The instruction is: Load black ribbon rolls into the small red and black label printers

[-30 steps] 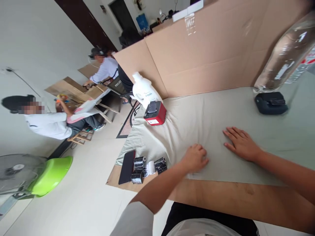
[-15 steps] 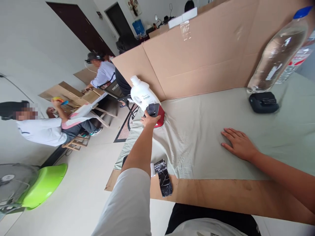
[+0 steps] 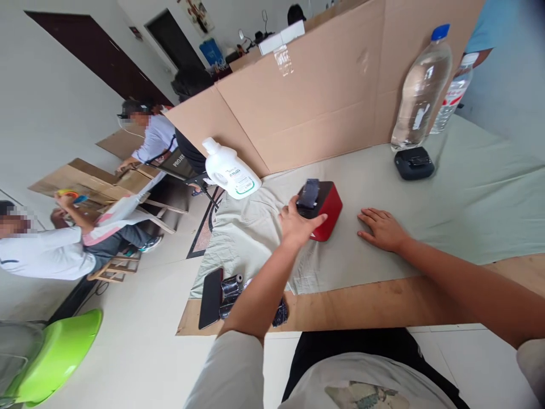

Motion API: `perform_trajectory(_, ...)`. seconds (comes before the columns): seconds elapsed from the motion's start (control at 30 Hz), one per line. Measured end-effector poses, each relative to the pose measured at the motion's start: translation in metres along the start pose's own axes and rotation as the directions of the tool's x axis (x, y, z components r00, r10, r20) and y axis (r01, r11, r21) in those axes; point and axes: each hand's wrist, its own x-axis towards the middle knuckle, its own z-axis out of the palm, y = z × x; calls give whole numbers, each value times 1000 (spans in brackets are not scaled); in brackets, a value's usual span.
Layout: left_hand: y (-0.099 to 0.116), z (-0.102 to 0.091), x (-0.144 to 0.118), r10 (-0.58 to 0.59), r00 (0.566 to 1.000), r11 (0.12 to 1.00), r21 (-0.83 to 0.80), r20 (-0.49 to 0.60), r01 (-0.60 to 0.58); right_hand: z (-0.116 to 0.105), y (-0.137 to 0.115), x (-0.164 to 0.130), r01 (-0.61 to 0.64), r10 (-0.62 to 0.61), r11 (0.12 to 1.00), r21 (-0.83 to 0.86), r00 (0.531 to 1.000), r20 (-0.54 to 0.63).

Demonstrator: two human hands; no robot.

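Where pale cloth (image 3: 468,199) drapes table, cardboard screen (image 3: 323,108) behind, tiled floor (image 3: 140,341)

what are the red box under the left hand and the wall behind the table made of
Red box: likely hard plastic, smooth and slightly glossy, with a black top part; the left hand rests on it. Wall: plain brown cardboard, matte, with visible fold creases and tape.

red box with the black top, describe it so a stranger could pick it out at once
Start at the grey-green cloth covering the table. Near its middle, the left hand grips a small red box with a black top. It is the only red item; the white jug stands behind it.
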Motion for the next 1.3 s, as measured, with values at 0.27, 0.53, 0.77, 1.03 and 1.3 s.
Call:
perform_trajectory(0.27, 24, 51, -89, -57, 996, 991, -121, -65, 49, -5, -3, -2, 24, -23, 1000, 18, 1000, -15)
perform_trajectory(0.53, 15, 65, -127, 4, 993, 998, -64, -118, -11, -4, -1, -3, 22, -22, 999, 38, 1000, -17)
perform_trajectory(0.77, -1, 46, -138, 84, 996, 993, -85, 15, -82, -9, -13, 4, -13, 18, 972, 234, 1000, -22)
perform_trajectory(1.03, -15, 46, -145, 160, 985, 983, -76, -63, -165, -13, -37, 34, -128, 124, 909, 397, 992, 35)
perform_trajectory(1.3, -60, 55, -138, 229, 967, 866, -429, -116, -257, -29, -46, 21, 87, 111, 781, 618, 955, -275)
